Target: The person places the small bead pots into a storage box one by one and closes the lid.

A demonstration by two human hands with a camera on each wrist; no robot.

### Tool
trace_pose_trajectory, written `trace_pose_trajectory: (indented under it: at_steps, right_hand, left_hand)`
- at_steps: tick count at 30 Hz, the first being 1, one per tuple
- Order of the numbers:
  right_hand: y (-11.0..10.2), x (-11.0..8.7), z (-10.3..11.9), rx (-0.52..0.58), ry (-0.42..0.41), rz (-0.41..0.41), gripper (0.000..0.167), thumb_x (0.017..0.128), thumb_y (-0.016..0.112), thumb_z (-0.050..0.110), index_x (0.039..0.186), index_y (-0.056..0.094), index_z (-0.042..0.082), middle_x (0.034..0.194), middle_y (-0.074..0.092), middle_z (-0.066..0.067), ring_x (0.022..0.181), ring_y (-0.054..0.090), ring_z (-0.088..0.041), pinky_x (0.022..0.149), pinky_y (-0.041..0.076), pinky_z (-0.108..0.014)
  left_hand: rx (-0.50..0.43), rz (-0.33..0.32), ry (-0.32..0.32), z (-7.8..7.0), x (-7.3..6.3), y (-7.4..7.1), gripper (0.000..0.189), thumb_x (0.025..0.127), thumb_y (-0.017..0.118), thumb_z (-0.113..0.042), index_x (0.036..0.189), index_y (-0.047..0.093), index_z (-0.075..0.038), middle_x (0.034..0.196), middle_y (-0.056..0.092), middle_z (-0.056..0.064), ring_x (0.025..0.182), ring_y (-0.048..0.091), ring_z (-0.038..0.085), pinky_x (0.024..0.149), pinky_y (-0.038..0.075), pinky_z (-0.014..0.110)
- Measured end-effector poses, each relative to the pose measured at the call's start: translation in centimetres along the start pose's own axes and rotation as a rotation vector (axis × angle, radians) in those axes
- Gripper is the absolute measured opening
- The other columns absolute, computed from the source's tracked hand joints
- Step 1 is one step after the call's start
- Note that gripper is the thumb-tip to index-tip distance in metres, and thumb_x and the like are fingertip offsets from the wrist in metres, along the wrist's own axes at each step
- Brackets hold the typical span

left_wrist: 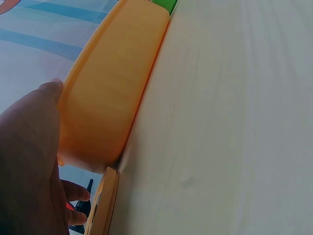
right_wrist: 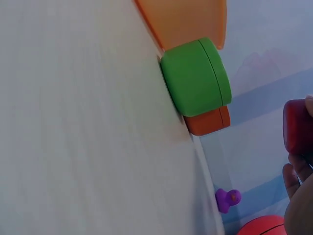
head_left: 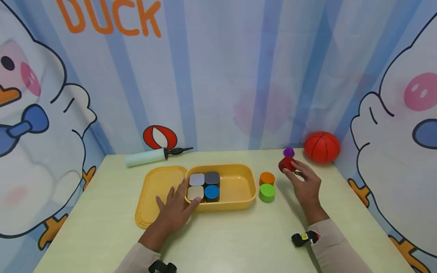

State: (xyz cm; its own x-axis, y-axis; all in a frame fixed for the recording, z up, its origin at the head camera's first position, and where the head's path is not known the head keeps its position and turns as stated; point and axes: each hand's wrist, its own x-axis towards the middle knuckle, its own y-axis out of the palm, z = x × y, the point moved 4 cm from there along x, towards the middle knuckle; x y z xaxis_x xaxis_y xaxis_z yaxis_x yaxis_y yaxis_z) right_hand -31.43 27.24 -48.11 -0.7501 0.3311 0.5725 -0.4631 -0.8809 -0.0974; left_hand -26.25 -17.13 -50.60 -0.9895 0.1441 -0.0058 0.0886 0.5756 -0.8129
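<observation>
The right hand [head_left: 307, 185] pinches a small red container [head_left: 286, 164] between thumb and fingers, raised over the table [head_left: 239, 239], right of centre in the head view. The container is squat with rounded corners, glossy and plastic-looking; it sits tilted, and in the right wrist view its visible face turns left, its longer visible side running up and down the frame. The fingers hide part of it, so its true long axis cannot be told.

The left hand [head_left: 175, 210] grasps nothing, its fingers extended against the left end of a yellow box [head_left: 235, 185] at the middle of the frame. This smooth, round-cornered box lies with its long axis left to right. Its left half holds four containers: lavender [head_left: 197, 179], dark grey [head_left: 212, 178], cream [head_left: 195, 192] and a round-topped blue one [head_left: 212, 193].

The box's flat lid [head_left: 158, 182] lies to its left, longer from front to back. Right of the box, a green tub [head_left: 267, 192] with a seam near its top stands just in front of an orange one [head_left: 267, 178]. At upper right of the table are a purple figure [head_left: 288, 152] and a ribbed red ball [head_left: 322, 147]; at upper left, a pale cylindrical pump [head_left: 146, 157] points its black nozzle right.
</observation>
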Motion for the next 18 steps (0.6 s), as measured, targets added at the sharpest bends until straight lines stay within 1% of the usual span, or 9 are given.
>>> trace_pose_trajectory:
  at_steps: [6,13,18]
  right_hand:
    - [0.5,0.4,1.3,-0.018,-0.037,0.044,0.043,0.09,0.087,-0.003,0.132,0.079,0.003,0.136,0.075,-0.023,0.117,0.064,0.006,0.096,0.054,-0.006]
    - [1.3,0.3,2.7,0.006,-0.096,0.078,0.038,0.088,0.088,-0.005,0.125,0.08,-0.003,0.132,0.075,-0.026,0.113,0.067,0.005,0.095,0.053,-0.005]
    - [2.2,0.1,3.0,-0.005,-0.088,0.078,0.038,0.087,0.086,-0.009,0.125,0.079,-0.007,0.132,0.074,-0.027,0.111,0.065,0.007,0.095,0.053,-0.004]
  left_hand:
    - [0.0,-0.003,-0.003,-0.2,0.1,0.0,0.096,0.107,0.041,-0.077,0.178,0.005,-0.023,0.182,0.025,0.016,0.169,0.007,0.054,0.12,-0.022,0.086]
    - [0.013,0.007,-0.005,0.0,0.3,0.3,0.097,0.107,0.04,-0.078,0.178,0.004,-0.023,0.182,0.026,0.016,0.169,0.008,0.054,0.12,-0.022,0.086]
    - [0.006,0.005,0.003,-0.1,0.2,0.2,0.096,0.107,0.041,-0.077,0.178,0.004,-0.023,0.182,0.026,0.016,0.169,0.007,0.054,0.119,-0.022,0.086]
